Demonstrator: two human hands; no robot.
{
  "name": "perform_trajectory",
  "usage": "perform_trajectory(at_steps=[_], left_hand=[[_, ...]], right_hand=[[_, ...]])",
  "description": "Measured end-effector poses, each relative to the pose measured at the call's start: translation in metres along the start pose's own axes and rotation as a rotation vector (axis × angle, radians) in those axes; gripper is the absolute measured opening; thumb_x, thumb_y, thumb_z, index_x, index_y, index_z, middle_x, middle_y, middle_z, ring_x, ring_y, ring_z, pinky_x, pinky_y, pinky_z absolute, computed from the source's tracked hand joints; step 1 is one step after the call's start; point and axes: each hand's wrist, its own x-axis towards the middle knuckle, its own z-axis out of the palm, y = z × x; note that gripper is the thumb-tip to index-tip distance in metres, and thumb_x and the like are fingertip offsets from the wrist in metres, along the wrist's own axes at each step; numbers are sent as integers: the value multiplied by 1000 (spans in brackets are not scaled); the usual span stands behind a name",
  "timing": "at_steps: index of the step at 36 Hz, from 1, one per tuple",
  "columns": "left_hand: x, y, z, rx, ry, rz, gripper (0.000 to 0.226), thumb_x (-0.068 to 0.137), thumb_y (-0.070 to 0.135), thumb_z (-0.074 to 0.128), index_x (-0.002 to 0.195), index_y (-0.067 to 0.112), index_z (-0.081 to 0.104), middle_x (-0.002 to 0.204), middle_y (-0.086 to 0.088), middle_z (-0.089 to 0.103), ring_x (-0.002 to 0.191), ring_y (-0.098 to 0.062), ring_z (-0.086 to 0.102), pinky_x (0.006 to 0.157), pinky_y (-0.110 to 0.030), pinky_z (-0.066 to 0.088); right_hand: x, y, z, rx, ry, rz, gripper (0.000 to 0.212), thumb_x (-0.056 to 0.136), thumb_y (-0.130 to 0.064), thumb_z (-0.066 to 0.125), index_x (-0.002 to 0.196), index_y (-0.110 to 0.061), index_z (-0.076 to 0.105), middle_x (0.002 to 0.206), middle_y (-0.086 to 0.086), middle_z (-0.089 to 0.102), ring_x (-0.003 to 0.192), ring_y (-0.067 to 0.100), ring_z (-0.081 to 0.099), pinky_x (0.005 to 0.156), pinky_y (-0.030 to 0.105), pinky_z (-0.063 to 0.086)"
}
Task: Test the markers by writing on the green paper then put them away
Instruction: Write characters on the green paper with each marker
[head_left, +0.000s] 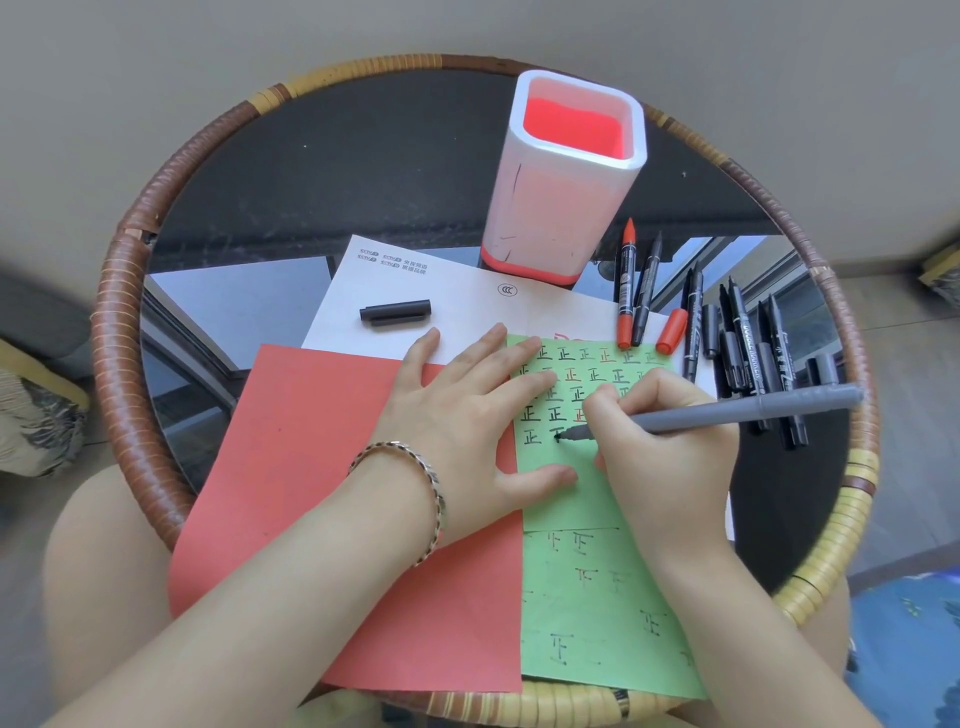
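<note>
Grey marker (727, 413) crosswise, tip leftward

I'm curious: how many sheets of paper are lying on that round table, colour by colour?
red paper: 1
green paper: 1
white paper: 1
Total: 3 sheets
</note>
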Motion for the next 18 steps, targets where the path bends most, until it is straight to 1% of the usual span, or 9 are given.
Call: perform_trajectory(at_steps=[4,9,13,18], left_hand=[[0,0,0,-1,-2,-2,84,58,76,17,134,42,27,149,25,10,136,3,-3,106,-33,-16],[0,0,0,3,-5,-1,84,57,76,16,134,43,25,149,25,9,136,4,-5,107,-33,-16],[0,0,0,-4,-2,0,84,57,76,16,133,43,27,149,25,10,137,3,-4,107,-33,-15],[0,0,0,-8,-2,0,83,57,75,17,133,43,27,149,25,11,137,3,-3,107,-33,-15]], right_hand=[[-1,-4,-1,-9,-19,-4,28,70,6,60,50,10,42,45,32,45,33,4,42,44,11,34],[-2,-6,-2,19,-12,10,27,70,9,58,51,14,39,47,34,44,32,1,44,43,12,33],[-1,-2,-1,2,-11,-10,30,70,3,61,48,8,41,42,26,44,34,5,41,44,10,33],[-1,-1,-2,4,20,-5,29,69,7,59,48,9,39,41,16,39,35,4,41,43,8,31]])
